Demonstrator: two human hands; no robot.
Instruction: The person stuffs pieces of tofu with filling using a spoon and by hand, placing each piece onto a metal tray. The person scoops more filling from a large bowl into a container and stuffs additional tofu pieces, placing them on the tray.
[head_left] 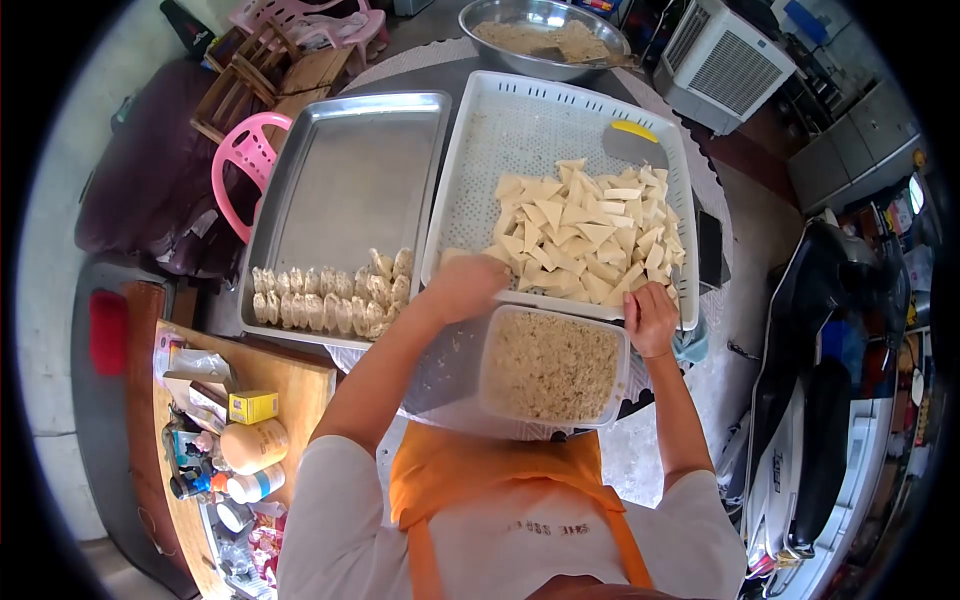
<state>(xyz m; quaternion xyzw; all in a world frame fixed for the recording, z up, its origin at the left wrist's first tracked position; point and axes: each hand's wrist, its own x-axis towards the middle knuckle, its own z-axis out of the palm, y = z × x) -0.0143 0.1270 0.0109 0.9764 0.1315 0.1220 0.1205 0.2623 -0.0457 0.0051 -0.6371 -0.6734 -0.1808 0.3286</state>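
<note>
Both hands reach in at the near side of a white perforated plastic crate [465, 165], where pale cream triangular slabs that look like tofu [580, 235] lie heaped. The left hand [470, 287] is curled, palm down and blurred, over the crate's near-left rim beside the heap; its fingertips are hidden, so I cannot tell whether they grip a slab. The right hand [652, 317] bends its fingers at the near-right corner, close to the outermost slabs; whether it pinches one or just rests there cannot be told.

The step in hand looks to be handling slabs at the heap's edge. From this pose, the next move seems to call for a light pinch, since such pieces may tear, and clearance above the translucent plastic tub [486, 385] of brown crumbly mixture [555, 368] just beside the crate.

The left forearm [385, 372] angles inward past the near-right corner of a silver rectangular metal tray [350, 185], which carries rows of stuffed-looking pieces [325, 305]. The right forearm [682, 410] runs steeply forward, its elbow well apart from the tub. Crate and tray sit side by side on the grey-topped round worktop [425, 76].
</note>
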